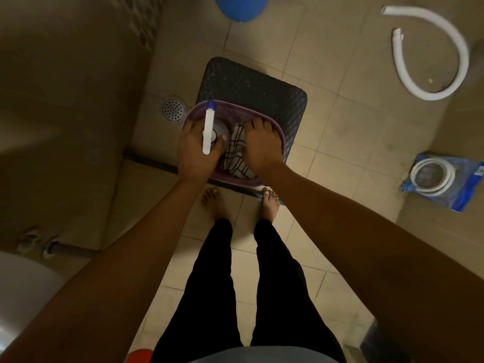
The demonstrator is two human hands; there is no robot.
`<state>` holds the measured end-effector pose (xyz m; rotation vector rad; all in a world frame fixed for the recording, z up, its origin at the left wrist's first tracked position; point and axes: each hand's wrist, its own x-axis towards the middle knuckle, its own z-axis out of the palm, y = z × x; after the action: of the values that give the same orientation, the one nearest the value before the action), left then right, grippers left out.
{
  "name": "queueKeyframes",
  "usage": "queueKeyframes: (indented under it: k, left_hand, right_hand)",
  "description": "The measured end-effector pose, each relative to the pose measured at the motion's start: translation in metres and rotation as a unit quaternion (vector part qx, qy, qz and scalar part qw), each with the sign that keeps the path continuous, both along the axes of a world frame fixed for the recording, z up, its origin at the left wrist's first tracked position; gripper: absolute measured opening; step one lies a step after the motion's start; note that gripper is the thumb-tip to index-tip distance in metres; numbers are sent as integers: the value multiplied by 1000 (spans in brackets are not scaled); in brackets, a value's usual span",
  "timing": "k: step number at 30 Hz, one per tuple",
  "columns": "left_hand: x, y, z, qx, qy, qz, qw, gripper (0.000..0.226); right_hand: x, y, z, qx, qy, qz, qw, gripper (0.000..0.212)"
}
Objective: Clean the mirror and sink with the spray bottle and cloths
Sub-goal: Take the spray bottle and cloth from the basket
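Observation:
A purple basket (264,121) stands on a dark woven stool (251,85) in front of my feet. My left hand (196,153) is wrapped around a spray bottle (209,127) with a white head and blue nozzle, at the basket's left side. Beside it, my right hand (262,148) lies palm down on a white cloth with dark checks (237,142) inside the basket. Whether its fingers pinch the cloth I cannot tell. The white sink (18,297) shows at the lower left edge. No mirror is in view.
A round floor drain (173,110) sits left of the stool. A curved white hose (445,56) lies on the tiles at upper right, a packaged coiled hose (442,179) at right. A blue round object (241,7) is at the top edge. My bare feet (268,205) stand close to the stool.

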<state>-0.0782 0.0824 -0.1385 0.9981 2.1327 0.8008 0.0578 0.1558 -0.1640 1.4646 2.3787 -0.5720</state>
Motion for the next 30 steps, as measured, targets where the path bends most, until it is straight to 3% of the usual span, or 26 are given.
queueKeyframes:
  k: [3,6,9,12,19,22,26,30]
  left_hand:
    - [-1,-2,-2,11,-5,-8,1000,50]
    - [0,-1,-4,12,-42,6,999,26]
    - [-2,3,-8,-18,-57,15,998,37]
    - [-5,3,-9,-17,-75,5,997,28]
    - [-12,2,13,-9,-112,32,993,45]
    - [-12,4,38,11,-100,27,995,41]
    - [-9,10,84,35,-83,12,996,32]
    - [-1,16,137,76,-39,-16,996,44]
  right_hand:
    - [3,-6,3,8,37,10,999,58]
    - [2,-6,6,-41,89,0,995,57]
    - [-1,-2,10,-80,96,19,992,45]
    - [-3,0,14,-132,96,9,987,33]
    - [17,7,39,-260,220,-165,926,36]
    - [30,10,62,-304,263,-294,867,32]
    - [48,8,103,-342,346,-451,748,21]
    - [65,4,141,-385,445,-527,613,43]
